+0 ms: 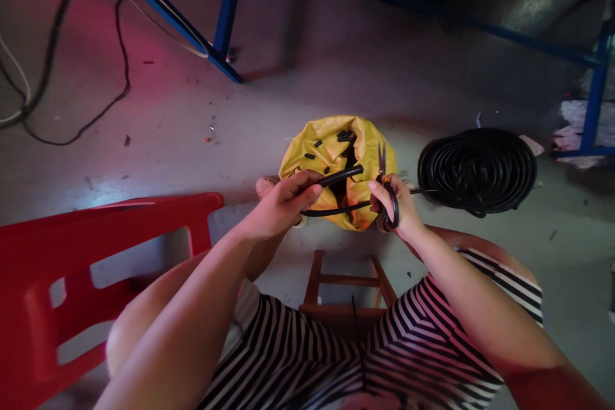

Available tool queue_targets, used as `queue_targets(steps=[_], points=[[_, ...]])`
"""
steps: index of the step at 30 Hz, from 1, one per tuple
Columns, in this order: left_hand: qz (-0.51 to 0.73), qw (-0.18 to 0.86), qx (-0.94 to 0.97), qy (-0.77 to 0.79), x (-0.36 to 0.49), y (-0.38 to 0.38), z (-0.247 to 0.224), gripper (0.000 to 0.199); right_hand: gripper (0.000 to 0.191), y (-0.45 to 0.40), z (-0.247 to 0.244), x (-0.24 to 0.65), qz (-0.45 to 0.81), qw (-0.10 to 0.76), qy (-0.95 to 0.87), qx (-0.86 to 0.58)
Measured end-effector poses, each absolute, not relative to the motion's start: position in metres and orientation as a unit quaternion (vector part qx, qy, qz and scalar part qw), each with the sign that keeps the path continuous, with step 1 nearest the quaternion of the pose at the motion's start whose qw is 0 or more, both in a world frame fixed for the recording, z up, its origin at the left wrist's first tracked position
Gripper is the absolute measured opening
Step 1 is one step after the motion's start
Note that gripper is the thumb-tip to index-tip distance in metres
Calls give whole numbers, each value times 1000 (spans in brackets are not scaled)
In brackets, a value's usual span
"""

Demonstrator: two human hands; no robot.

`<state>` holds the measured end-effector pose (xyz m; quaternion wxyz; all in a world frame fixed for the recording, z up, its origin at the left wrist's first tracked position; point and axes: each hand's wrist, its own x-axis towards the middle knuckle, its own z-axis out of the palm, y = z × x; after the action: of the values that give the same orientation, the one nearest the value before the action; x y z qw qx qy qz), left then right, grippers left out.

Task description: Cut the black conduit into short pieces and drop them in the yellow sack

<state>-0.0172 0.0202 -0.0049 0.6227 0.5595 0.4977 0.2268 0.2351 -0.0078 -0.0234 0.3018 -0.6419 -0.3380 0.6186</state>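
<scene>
My left hand (pixel 293 198) is closed around a black ribbed tube (pixel 342 175), whose free end points right over a yellow sack (pixel 305 141). In my right hand (pixel 396 202) are scissors (pixel 382 163), blades pointing away from me and apart at the tips. A thinner-looking stretch of black tubing (pixel 331 211) runs below, between my two hands, and continues right toward a black coil (pixel 475 170) on the floor. Several short black cut pieces (pixel 310 155) lie on the sack's folds and in its dark opening.
A red plastic stool (pixel 110 224) stands at the left. Blue metal frame bars (pixel 230 6) cross the top and right. Dark cables (pixel 125 57) lie on the floor at upper left. A wooden stool (pixel 348 280) is between my legs. Small scraps dot the floor.
</scene>
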Motion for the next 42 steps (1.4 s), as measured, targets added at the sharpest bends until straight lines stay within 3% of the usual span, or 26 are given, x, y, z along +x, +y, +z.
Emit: queue_targets(steps=[7, 22, 42], points=[[268, 629, 532, 500, -23, 21, -1, 40, 49, -34, -20, 224, 676, 229, -416, -564], [256, 593, 608, 463, -9, 18, -1, 24, 49, -34, -9, 220, 655, 173, -454, -579], [266, 590, 602, 468, -3, 14, -3, 21, 46, -34, -9, 219, 662, 180, -458, -566]])
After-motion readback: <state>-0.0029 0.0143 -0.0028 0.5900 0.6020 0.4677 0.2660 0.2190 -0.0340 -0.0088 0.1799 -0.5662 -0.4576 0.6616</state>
